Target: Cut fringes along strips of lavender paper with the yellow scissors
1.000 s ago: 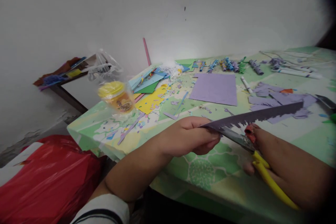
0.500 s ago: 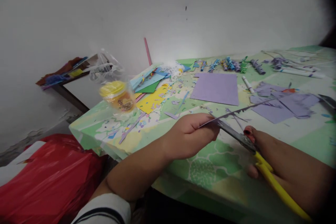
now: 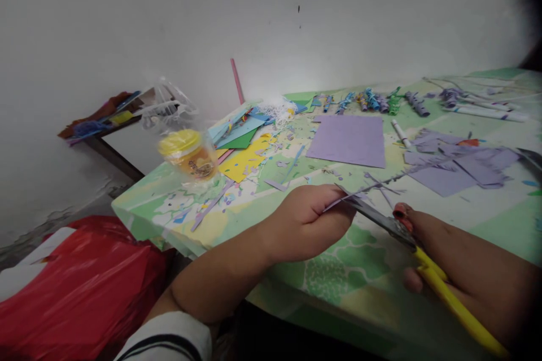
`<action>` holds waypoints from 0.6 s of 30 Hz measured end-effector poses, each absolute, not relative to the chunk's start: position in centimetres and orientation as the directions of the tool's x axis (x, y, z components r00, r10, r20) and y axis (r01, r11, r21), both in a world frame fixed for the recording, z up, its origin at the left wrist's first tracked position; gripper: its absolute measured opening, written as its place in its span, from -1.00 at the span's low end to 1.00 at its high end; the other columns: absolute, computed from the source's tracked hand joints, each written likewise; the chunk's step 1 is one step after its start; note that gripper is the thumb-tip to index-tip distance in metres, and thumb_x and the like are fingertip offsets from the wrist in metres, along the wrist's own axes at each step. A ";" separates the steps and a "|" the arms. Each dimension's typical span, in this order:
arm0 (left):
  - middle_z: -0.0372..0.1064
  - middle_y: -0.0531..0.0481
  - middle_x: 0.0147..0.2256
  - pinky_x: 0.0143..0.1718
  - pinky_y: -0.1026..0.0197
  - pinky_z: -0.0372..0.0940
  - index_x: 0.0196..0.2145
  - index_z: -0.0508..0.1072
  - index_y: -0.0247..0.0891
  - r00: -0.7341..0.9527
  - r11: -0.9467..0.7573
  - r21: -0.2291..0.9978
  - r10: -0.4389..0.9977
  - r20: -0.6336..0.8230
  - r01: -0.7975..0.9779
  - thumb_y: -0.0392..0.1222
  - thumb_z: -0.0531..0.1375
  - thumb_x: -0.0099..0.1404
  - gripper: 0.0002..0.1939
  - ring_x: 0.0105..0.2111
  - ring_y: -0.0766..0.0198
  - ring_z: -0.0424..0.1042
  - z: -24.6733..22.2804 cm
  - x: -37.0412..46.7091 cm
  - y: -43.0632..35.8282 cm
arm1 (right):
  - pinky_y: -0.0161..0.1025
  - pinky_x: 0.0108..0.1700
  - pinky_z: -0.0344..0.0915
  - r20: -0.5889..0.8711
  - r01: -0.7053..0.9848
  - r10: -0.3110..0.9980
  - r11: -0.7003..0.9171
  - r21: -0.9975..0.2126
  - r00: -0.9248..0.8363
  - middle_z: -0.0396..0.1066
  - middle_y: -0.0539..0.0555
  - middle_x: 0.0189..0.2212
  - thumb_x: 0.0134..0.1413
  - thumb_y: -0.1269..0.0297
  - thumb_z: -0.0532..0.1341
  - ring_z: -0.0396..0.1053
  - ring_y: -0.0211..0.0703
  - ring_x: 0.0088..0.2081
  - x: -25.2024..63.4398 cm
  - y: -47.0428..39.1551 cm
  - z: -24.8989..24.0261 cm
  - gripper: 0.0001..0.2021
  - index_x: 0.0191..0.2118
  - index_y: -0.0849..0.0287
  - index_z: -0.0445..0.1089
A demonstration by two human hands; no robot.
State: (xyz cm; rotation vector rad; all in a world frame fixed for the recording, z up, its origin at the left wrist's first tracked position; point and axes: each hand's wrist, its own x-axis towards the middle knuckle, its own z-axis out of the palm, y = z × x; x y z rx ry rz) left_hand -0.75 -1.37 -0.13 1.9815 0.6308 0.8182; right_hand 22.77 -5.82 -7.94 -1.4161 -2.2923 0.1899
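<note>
The purple paper strip (image 3: 404,176) was in the air above the counter (image 3: 359,293), its near end clamped between the thumb and fingers of your left hand (image 3: 296,225) and its far end reaching out over the loose purple pieces (image 3: 444,180). Your right hand (image 3: 470,254) had its fingers closed around the yellow-handled scissors (image 3: 383,221), though their exact placing in the handles was partly hidden. A small red thing sat by your right thumb; you could not tell from this view what it was.

The blades met the strip right beside your left fingertips, so that was the place for care: small, slow closes, with the fingertips drawn back from the tips. The strip was turned nearly edge-on and its far end had no support, so a firm, flat pinch close to the cut, but clear of the blades, would have stopped it bending or twisting. For an even fringe, each snip needed the same slant and depth, ending short of the uncut edge so that the strip held together. A cut made too deep risked severing it.
</note>
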 end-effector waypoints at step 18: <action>-0.02 0.19 -0.68 -0.63 0.34 -0.08 -0.63 0.15 -0.26 0.718 -0.131 0.986 0.676 0.168 -0.108 -0.18 0.06 0.23 -0.70 -0.67 0.50 -0.04 -0.7 -0.5 -1.2 | -0.05 -0.20 0.49 0.233 0.809 0.866 0.498 -0.313 -0.443 0.48 0.23 -0.07 0.07 -0.05 0.05 0.49 0.13 -0.12 24.2 -4.6 -8.5 -0.63 -0.11 0.05 0.29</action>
